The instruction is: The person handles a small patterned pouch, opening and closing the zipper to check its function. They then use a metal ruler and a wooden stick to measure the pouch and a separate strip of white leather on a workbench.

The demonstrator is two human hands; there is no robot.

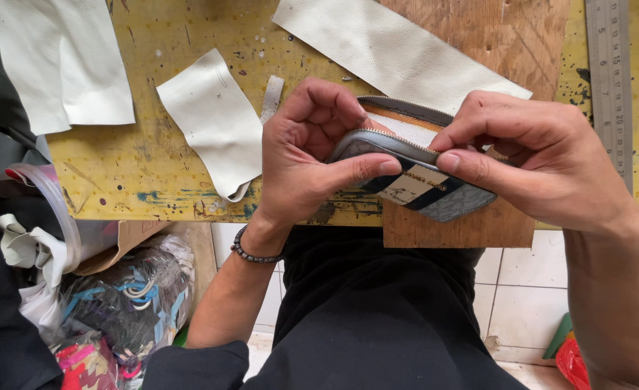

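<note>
Both hands are meeting over the near edge of a yellow, paint-spattered worktable (153,173), and between them they are holding a small zippered pouch (413,162) just above the table's edge. The left hand (312,155) is gripping the pouch's left end, its thumb lying flat along the grey outer face while its curled fingers are tucked in behind the open top. The right hand (543,155) is closing on the pouch's right end, with the thumb pressing against the front and the fingers bent over the zipper edge (399,141), so the metal teeth are running between the two hands. The pouch is gaping open toward the far side, showing a pale lining with an orange band, and its front is carrying dark blue and cream stripes. Under the hands a brown wooden board (471,43) is lying on the table. A long cream leather strip (384,47) is resting across the board on the far side, a smaller cream leather piece (214,119) is lying to the left of the left hand, and a steel ruler (610,79) is running along the far right. A beaded bracelet (251,253) is circling the left wrist.
</note>
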